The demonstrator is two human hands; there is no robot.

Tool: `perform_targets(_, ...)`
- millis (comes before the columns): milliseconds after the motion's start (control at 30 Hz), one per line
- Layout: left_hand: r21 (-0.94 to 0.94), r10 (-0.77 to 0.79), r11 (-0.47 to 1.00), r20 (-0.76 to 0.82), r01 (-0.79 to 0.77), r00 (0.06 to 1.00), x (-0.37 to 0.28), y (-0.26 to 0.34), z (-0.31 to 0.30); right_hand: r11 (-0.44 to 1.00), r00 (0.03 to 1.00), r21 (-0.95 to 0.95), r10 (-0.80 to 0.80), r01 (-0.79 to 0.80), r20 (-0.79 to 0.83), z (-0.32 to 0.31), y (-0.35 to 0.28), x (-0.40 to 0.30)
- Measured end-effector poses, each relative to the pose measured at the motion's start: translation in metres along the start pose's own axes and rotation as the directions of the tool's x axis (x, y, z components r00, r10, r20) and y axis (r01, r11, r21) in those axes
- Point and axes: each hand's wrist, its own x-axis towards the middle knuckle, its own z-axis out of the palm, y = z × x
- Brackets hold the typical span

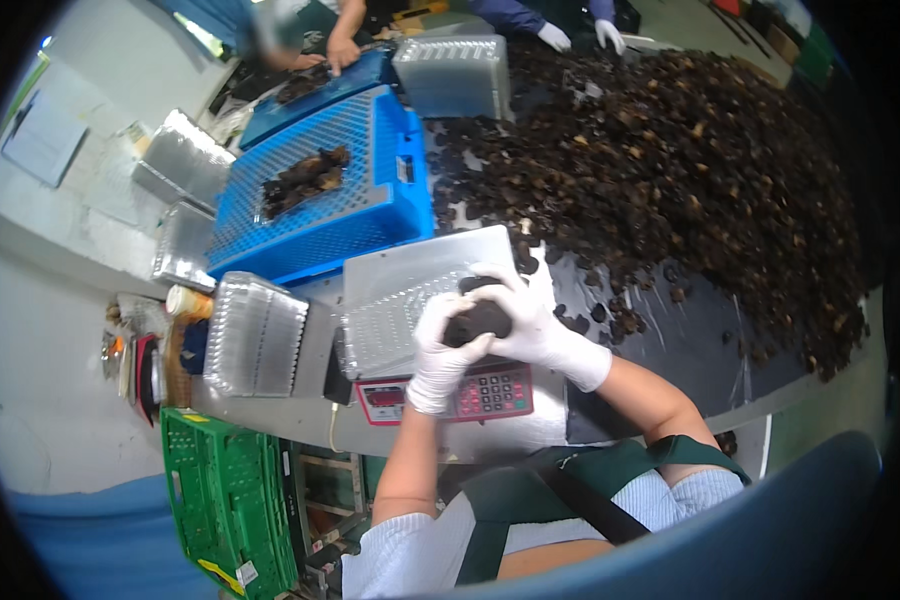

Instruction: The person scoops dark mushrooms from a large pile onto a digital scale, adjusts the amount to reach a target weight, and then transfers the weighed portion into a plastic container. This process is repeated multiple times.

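Both my hands wear white gloves and close together around a clump of dark brown pieces (481,324), which look like mushrooms. My left hand (439,352) cups the clump from the left, and my right hand (529,319) curves around its far and right sides. Beneath them is a digital scale with a red-edged keypad panel (495,394) and a pale weighing plate (427,259). A clear plastic tray (390,326) lies on the plate, partly hidden by my hands.
A large heap of dark pieces (675,165) covers the table's right side. A blue crate (315,229) bears a filled tray (304,184). Stacked clear containers (259,337) stand left; another stack (454,75) is beyond. Two people work opposite, one with white-gloved hands (581,36). A green crate (229,499) sits below.
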Motion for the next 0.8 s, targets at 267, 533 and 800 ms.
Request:
perform_targets(267, 0.297, -0.135, 0.951, 0.164, 0.082, 0.977, 0.0, -0.059, -0.126, 1.0, 0.944, -0.009, 0.017, -0.016, 0.329, 0.104, 0.035, 0.052)
perform_targets(533, 0.4, -0.13, 0.916, 0.197, 0.041, 0.972, -0.009, -0.053, -0.109, 0.906, 0.908, -0.421, 0.148, 0.034, 0.392, 0.041, 0.02, 0.042)
perform_targets(800, 0.326, -0.189, 0.939, 0.232, 0.106, 0.954, -0.009, -0.056, -0.096, 0.819, 0.831, -0.349, -0.249, 0.454, 0.497, 0.054, -0.006, 0.051)
